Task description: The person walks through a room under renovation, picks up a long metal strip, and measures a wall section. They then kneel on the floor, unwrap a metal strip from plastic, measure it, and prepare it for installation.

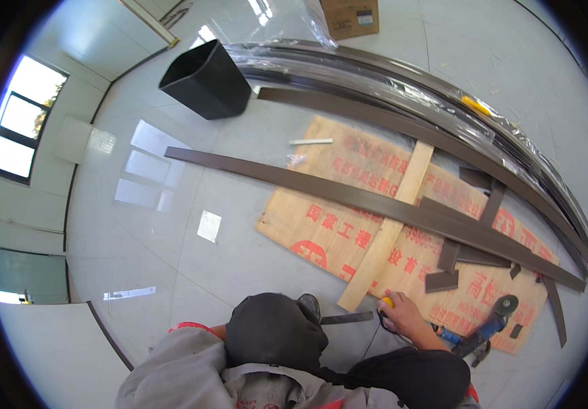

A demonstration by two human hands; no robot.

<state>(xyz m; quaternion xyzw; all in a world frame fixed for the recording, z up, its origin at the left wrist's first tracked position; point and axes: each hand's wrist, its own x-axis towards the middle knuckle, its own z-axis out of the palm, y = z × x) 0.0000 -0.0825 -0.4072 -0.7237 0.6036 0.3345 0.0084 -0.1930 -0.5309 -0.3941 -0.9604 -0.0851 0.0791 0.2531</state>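
My right hand (405, 318) is closed round a small yellow-and-black tape measure (388, 302), low over the floor by the near edge of the printed plywood board (294, 228). Its fingers partly cover the tape measure. My left hand is out of sight behind my knee; only a bit of the forearm shows. Just left of my right hand lies the near end of a wooden batten (369, 269), which crosses the board. A long brown metal profile (321, 189) rests across the batten. To the right of my hand, a blue angle grinder (478, 335) lies on the board's edge.
Short brown offcuts (442, 281) lie on the board's right part. Beyond it run long profiles in clear plastic wrap (403, 85). A black bin (209, 82) stands far left, a cardboard box (350, 18) at the back. A dark strip (346, 318) lies near my foot.
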